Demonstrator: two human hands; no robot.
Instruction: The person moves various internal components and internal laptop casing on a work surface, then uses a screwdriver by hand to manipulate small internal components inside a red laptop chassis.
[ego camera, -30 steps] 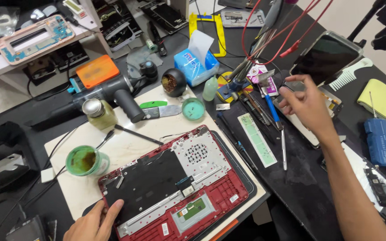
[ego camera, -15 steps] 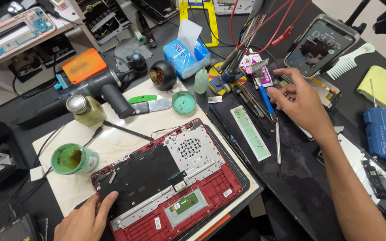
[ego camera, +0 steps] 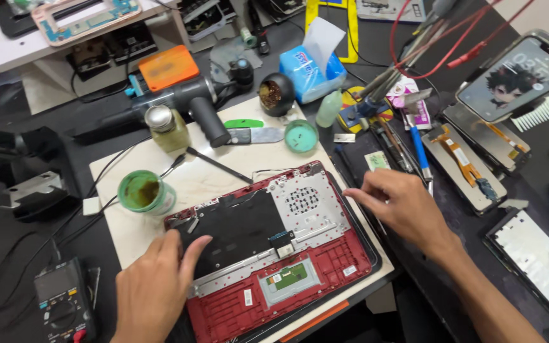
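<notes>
From your head camera, the opened red laptop shell (ego camera: 268, 254) lies tilted on a pale mat (ego camera: 192, 181), its underside up: ribbed red plastic along the near edge, a flat silver metal plate with a round perforated grille, a matte black panel in the middle and a small green board below it.

Your left hand (ego camera: 154, 289) lies flat on the shell's left end, fingers (ego camera: 176, 248) loosely together and stretched onto the black panel, pinching nothing.

Your right hand (ego camera: 401, 206) rests palm down just off the shell's right edge, on the dark table (ego camera: 452, 216). Its fingers (ego camera: 366, 190) are slightly spread and point toward the silver plate, close beside it; you cannot tell whether they touch it. They hold nothing.

Beyond the shell, a round green tub (ego camera: 146, 192) with a murky paste stands on the mat, near your left fingertips. A black, smooth hot-air gun (ego camera: 192, 108) lies behind it. A thin blue pen (ego camera: 418, 149) lies past your right hand.
</notes>
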